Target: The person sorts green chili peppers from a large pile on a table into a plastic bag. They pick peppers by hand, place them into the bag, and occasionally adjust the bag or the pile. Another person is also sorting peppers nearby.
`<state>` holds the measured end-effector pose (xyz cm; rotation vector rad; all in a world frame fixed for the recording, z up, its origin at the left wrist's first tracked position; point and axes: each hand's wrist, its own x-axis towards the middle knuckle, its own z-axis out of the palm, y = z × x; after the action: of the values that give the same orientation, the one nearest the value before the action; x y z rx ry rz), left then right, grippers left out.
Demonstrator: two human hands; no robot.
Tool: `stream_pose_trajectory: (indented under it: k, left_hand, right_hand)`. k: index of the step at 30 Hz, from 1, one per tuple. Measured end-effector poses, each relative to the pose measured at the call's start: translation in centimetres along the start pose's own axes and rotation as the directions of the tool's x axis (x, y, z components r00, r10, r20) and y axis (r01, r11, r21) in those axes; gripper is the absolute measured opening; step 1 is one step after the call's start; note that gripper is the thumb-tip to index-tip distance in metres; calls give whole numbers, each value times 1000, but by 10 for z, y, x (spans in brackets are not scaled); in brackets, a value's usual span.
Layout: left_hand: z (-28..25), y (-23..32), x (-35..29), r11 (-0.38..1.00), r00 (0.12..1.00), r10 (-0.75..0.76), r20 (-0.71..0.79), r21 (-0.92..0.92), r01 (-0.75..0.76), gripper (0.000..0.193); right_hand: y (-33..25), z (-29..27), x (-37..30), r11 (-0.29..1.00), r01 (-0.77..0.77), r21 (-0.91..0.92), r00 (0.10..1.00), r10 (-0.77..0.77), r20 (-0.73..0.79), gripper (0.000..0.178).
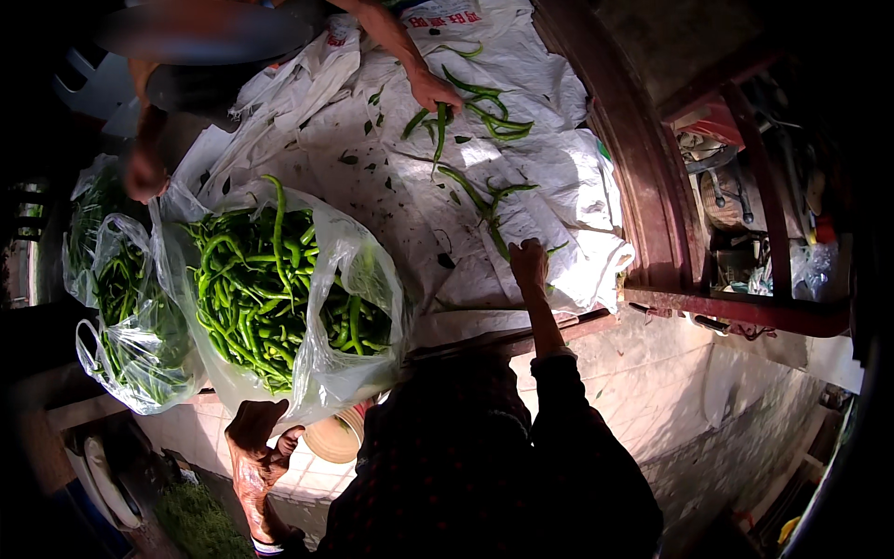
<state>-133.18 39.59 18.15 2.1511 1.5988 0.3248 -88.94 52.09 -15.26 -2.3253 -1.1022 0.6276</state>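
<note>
A large clear plastic bag [368, 265], its mouth wide, stands left of centre, heaped with long green chili peppers [244, 298]. At its near edge is my left hand [256, 456], fingers bent and thumb against the plastic, closed on the bag's rim. My right hand [529, 267] reaches out over the white woven sheet [363, 205]. Its fingers are closed at the near end of a few loose chili peppers [494, 216]; the fingertips are partly hidden. More loose chili peppers [503, 123] lie farther off on the sheet.
Across the sheet, another person's hand [435, 90] holds chili peppers; their other hand [146, 174] is by smaller filled bags [140, 345] at the left. A round tan container [333, 438] sits below the big bag. A dark red wooden frame [666, 205] borders the right.
</note>
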Motion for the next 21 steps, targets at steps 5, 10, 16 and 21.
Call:
stream_pose_trajectory:
  k: [5,10,16,21]
  left_hand:
    - [10,37,14,999,993,-29,-119,-27,26,58]
    - [28,64,20,997,986,-60,-153,-50,53,47]
    - [46,87,29,995,969,-92,-231,17,98,40]
    - [60,94,25,991,954,-110,-278,47,128,36]
  right_hand:
    - [71,-2,36,917,-278,-287,948,310,73,46]
    - [97,7,46,945,-194,-262,969,227,99,37]
    - [49,27,30,929,282,-240,948,-232,216,27]
    - [48,57,29,957,192,-217,944,-120,308,33]
